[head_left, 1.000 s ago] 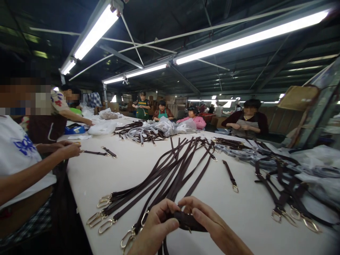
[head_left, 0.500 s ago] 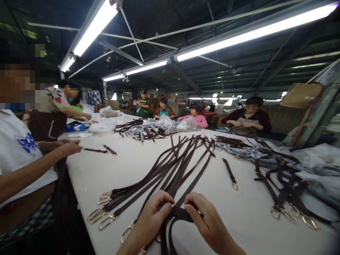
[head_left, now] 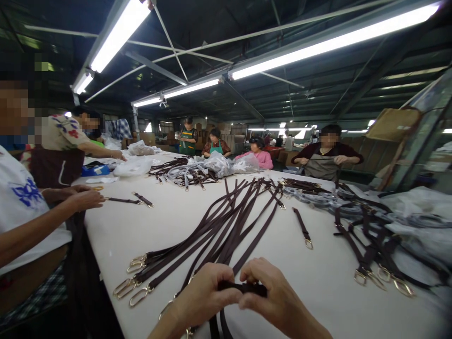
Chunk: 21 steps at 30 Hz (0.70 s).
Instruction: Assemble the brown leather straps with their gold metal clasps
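My left hand [head_left: 203, 296] and my right hand [head_left: 275, 299] meet at the near edge of the white table [head_left: 169, 221]. Both pinch one dark brown strap [head_left: 247, 287] between thumbs and fingers. Its two ends hang down below my hands. Just beyond lies a fan of long brown straps [head_left: 229, 226] with gold clasps [head_left: 132, 285] at their near ends.
A short strap [head_left: 302, 227] lies alone right of the fan. Tangled straps and clear bags [head_left: 381, 235] crowd the right side. A co-worker's arm [head_left: 49, 216] reaches in from the left. Other people work along the far edge beside plastic bags [head_left: 226, 165].
My hands have drawn closer together on the strap and my fingers have curled tighter over it. The view has shifted slightly. The co-worker at the far right has spread both arms.
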Motion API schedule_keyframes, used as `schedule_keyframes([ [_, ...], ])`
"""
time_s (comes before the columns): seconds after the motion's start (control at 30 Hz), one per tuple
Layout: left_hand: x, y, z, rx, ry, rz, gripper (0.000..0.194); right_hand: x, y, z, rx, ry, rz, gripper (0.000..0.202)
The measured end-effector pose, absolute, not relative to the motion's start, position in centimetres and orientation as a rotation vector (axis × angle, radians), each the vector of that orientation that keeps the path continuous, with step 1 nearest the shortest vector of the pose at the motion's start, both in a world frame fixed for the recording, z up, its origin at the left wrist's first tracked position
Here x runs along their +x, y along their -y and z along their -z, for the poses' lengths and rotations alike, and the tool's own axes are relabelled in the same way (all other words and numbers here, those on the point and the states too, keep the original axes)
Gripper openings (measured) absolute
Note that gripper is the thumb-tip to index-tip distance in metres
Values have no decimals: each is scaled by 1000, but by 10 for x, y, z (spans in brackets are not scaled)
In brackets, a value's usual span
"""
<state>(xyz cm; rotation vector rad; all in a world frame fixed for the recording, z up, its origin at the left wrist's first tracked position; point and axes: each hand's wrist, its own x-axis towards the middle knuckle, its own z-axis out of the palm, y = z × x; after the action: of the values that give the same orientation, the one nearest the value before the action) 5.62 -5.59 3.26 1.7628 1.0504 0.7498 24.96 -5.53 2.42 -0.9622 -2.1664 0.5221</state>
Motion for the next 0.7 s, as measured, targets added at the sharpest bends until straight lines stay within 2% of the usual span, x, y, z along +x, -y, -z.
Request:
schedule_keyframes([
  [0.07, 58, 56, -31, 1619, -938, -728, 20, 248, 59, -30, -901, 2253, -479, 35],
  [0.2, 61, 59, -31, 1399, -894, -770, 24, 249, 65, -42, -788, 2300, -327, 13],
  [0.43, 34, 56, -28, 1246, -899, -847, 44, 263, 62, -54, -796, 2228, -290, 12],
  [0.57, 24, 54, -11, 1213, -885, -884, 46, 263, 65, -58, -1043, 2129, -654, 10],
  [0.7, 4, 65, 4, 1154, -864, -756, 49, 268, 70, -54, -1277, 2027, -1103, 15],
])
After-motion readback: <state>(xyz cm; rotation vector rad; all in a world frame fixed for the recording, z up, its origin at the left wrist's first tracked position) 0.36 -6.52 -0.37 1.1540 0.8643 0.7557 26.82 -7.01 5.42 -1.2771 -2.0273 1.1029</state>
